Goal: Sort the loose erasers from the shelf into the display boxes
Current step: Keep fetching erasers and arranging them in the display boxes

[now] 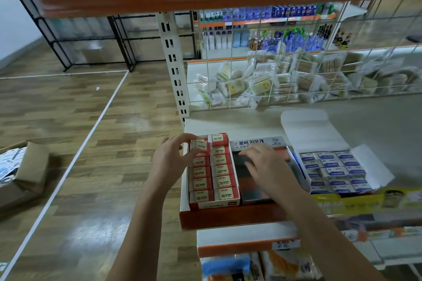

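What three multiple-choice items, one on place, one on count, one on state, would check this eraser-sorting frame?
1. Where is the red display box?
A. leftmost on the shelf
B. between the other two boxes
C. on the floor

2. How many columns of erasers does it hold?
A. one
B. two
C. four

3. What is the left hand doing?
A. hanging idle
B. pressing flat on the shelf
C. pinching a 2B eraser

Key: 1 A, the dark box and blue-and-white box sit to its right. 2 B, two columns show side by side. 3 C, thumb and fingers close on the eraser at the box's far left corner.
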`<move>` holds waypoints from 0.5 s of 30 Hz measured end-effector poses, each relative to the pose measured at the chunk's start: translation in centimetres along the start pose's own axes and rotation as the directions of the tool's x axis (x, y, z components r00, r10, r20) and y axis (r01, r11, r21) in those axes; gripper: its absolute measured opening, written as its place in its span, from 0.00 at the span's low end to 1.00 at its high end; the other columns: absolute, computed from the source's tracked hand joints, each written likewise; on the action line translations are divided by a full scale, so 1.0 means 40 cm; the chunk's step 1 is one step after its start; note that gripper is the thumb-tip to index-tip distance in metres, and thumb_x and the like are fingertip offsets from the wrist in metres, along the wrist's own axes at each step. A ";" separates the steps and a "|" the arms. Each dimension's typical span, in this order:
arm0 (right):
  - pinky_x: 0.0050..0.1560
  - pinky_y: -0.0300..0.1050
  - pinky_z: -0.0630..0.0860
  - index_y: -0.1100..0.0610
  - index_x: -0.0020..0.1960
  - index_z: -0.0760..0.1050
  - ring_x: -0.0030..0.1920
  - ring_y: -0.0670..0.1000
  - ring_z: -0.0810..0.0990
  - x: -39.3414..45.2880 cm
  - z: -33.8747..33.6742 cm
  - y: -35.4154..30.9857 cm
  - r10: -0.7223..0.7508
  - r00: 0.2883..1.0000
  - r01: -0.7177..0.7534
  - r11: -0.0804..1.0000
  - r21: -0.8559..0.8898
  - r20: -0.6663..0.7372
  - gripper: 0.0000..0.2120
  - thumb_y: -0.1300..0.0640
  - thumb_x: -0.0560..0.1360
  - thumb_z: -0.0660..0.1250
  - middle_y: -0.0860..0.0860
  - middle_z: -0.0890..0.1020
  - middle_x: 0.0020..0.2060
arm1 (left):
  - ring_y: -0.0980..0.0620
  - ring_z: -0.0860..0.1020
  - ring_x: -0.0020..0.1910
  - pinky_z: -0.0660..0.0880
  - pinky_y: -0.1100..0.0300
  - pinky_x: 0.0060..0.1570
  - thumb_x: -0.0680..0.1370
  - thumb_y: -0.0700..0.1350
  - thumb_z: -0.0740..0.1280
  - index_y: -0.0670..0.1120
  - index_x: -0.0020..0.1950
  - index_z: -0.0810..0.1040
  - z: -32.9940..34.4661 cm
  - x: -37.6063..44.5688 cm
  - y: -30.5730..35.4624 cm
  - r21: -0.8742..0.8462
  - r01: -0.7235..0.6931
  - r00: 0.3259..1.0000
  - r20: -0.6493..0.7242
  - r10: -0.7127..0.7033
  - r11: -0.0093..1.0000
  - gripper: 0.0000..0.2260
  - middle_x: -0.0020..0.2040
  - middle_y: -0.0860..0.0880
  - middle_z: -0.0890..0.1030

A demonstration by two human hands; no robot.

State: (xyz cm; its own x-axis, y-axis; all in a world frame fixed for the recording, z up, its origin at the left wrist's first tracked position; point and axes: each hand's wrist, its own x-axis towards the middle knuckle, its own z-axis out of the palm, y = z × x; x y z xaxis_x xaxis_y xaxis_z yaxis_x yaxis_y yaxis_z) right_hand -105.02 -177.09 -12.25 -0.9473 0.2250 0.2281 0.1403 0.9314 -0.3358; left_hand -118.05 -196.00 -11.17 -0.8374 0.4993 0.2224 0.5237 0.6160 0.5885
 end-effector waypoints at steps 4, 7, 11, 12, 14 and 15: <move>0.52 0.29 0.62 0.52 0.60 0.75 0.52 0.41 0.71 0.001 -0.007 -0.020 0.037 0.999 -0.034 0.994 0.107 -0.029 0.14 0.49 0.77 0.61 0.46 0.78 0.53 | 0.55 0.70 0.47 0.65 0.63 0.44 0.72 0.51 0.70 0.51 0.57 0.79 0.001 -0.006 -0.020 0.053 -0.005 0.999 -0.051 0.008 0.999 0.14 0.51 0.57 0.79; 0.54 0.32 0.66 0.51 0.61 0.73 0.52 0.41 0.71 0.003 0.007 -0.045 0.045 0.998 -0.049 0.989 0.139 0.031 0.17 0.46 0.76 0.63 0.45 0.77 0.53 | 0.51 0.73 0.52 0.67 0.60 0.50 0.73 0.50 0.71 0.50 0.57 0.80 0.008 0.008 -0.023 0.102 -0.008 0.996 -0.088 0.017 0.995 0.14 0.53 0.52 0.79; 0.58 0.35 0.68 0.51 0.63 0.71 0.58 0.44 0.72 -0.001 0.024 -0.062 0.077 0.996 -0.083 0.987 0.135 0.051 0.17 0.49 0.76 0.65 0.46 0.76 0.57 | 0.48 0.72 0.56 0.65 0.60 0.51 0.74 0.50 0.70 0.48 0.56 0.81 0.019 0.036 -0.011 0.149 -0.040 0.996 -0.069 0.050 0.988 0.13 0.55 0.49 0.80; 0.58 0.36 0.68 0.51 0.64 0.71 0.58 0.44 0.72 -0.002 0.026 -0.064 0.085 0.995 -0.090 0.987 0.136 0.047 0.17 0.49 0.76 0.65 0.46 0.76 0.57 | 0.48 0.72 0.56 0.65 0.60 0.51 0.74 0.50 0.70 0.48 0.56 0.81 0.020 0.041 -0.011 0.158 -0.042 0.996 -0.065 0.053 0.986 0.13 0.55 0.49 0.80; 0.58 0.36 0.69 0.52 0.64 0.71 0.59 0.44 0.73 -0.003 0.028 -0.066 0.091 0.995 -0.096 0.986 0.134 0.042 0.17 0.49 0.76 0.65 0.46 0.76 0.58 | 0.47 0.72 0.56 0.64 0.61 0.49 0.75 0.50 0.69 0.48 0.57 0.81 0.017 0.047 -0.011 0.186 -0.046 0.997 -0.050 0.057 0.981 0.13 0.55 0.48 0.80; 0.58 0.36 0.69 0.52 0.64 0.71 0.59 0.44 0.73 -0.003 0.028 -0.068 0.094 0.995 -0.099 0.986 0.132 0.041 0.18 0.49 0.76 0.64 0.47 0.76 0.58 | 0.47 0.72 0.56 0.64 0.61 0.49 0.75 0.50 0.69 0.48 0.57 0.81 0.015 0.050 -0.009 0.200 -0.049 0.998 -0.038 0.058 0.979 0.13 0.55 0.48 0.80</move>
State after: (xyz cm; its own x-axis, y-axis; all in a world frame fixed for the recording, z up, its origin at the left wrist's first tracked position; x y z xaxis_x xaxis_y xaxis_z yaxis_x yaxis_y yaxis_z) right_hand -105.60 -179.97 -12.40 -0.9409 0.2997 0.1579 0.1938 0.8585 -0.4748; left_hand -119.83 -194.86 -11.41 -0.8110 0.5108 0.2854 0.5850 0.7002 0.4092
